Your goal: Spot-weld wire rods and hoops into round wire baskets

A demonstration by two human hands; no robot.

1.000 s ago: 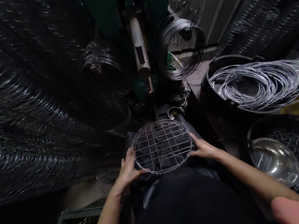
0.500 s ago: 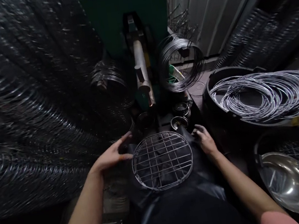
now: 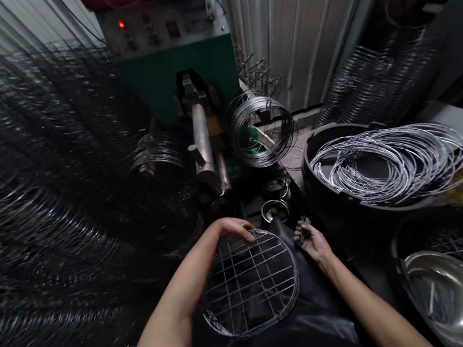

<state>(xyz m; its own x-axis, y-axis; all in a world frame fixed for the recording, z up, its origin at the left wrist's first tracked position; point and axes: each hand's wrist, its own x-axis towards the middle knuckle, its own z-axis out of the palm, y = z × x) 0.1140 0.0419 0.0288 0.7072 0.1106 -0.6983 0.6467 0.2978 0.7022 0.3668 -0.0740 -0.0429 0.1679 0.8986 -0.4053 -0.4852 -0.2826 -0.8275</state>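
A small bowl (image 3: 275, 210) blocks the way past the grid (image 3: 249, 282); a narrow gap separates the right hand (image 3: 315, 245) from the black tub (image 3: 311, 175).

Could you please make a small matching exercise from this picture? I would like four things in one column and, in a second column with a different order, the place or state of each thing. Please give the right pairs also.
Things
1. Left hand
2. Right hand
3. Round wire grid
4. Steel bowl

Places or states
A. Holds short wire pieces
B. Lies on a black sheet
C. Rests on the rim of the round wire grid
D. Sits in a black tub

Right pairs: 1-C, 2-A, 3-B, 4-D
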